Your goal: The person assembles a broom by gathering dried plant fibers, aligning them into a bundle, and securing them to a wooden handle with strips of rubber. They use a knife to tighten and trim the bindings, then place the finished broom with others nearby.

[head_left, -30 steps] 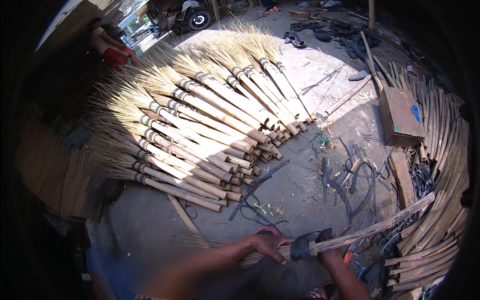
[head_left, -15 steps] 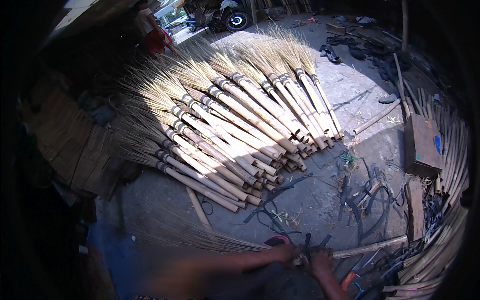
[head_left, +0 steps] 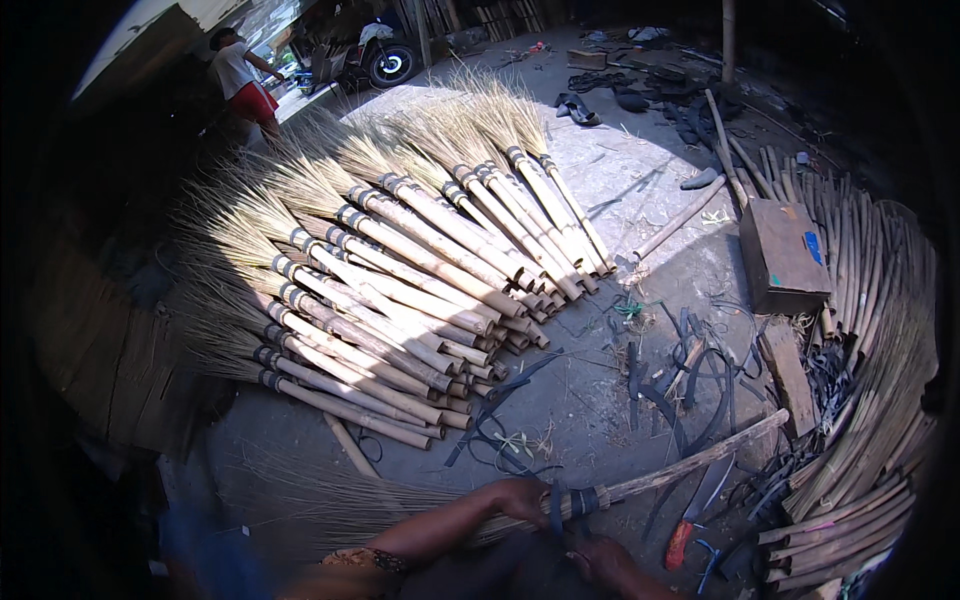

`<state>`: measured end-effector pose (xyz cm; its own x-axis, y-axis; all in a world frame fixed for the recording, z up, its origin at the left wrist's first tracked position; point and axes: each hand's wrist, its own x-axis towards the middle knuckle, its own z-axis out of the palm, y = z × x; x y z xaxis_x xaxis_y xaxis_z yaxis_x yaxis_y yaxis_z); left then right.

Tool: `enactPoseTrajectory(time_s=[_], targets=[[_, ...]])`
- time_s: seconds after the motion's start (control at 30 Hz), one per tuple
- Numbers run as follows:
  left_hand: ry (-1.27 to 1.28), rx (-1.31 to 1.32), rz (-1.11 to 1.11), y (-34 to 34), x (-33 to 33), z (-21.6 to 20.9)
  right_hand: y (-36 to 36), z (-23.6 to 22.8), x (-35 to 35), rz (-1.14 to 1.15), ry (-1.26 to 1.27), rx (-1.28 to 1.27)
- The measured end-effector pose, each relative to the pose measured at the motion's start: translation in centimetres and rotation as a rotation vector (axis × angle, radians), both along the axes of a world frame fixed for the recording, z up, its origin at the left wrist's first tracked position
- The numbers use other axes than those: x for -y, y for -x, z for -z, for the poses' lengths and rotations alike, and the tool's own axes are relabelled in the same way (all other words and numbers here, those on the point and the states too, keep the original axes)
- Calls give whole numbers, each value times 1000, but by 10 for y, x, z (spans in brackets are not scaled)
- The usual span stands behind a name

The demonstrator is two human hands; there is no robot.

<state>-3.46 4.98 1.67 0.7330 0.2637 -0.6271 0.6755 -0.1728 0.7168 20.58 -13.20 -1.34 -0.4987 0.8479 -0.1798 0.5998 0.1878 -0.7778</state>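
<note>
Across my lap lies a broom of thin dry bristles (head_left: 350,500) with a wooden stick handle (head_left: 700,455) pointing right. My left hand (head_left: 522,500) is closed around the bristle bundle, close beside the black binding (head_left: 577,503). A dark rubber strip (head_left: 556,515) runs from that binding down toward my right hand (head_left: 605,562). The right hand sits just below the binding, fingers curled at the strip; their tips are partly hidden in shadow. To the right of it, a knife with a red handle (head_left: 678,545) rests on the ground.
Finished brooms with bamboo handles (head_left: 430,270) lie in a large pile ahead. Black strips (head_left: 715,385) are scattered right of it. A brown box (head_left: 785,255), a wood block (head_left: 790,380) and stacked sticks (head_left: 860,260) line the right side. A person (head_left: 245,85) stands far left.
My right hand has moved down and toward me from the binding, and the broom handle's far end has risen. The view has shifted, showing more of the knife and the person at the back.
</note>
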Motion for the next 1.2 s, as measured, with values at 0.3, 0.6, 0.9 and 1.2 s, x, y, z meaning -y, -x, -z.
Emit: enactPoseTrajectory(time_s=[0.3,0.6,0.9,1.2], targets=[[472,-8,40,-19,10,-14,-81,30,19,303,-203,503],[427,89,-87,-22,4,-16,-154,18,61,675,362,403],[218,-30,-385,-30,25,22,-178,7,66,988,85,393],[125,6,-398,-23,29,21,-260,77,14,1537,343,565]])
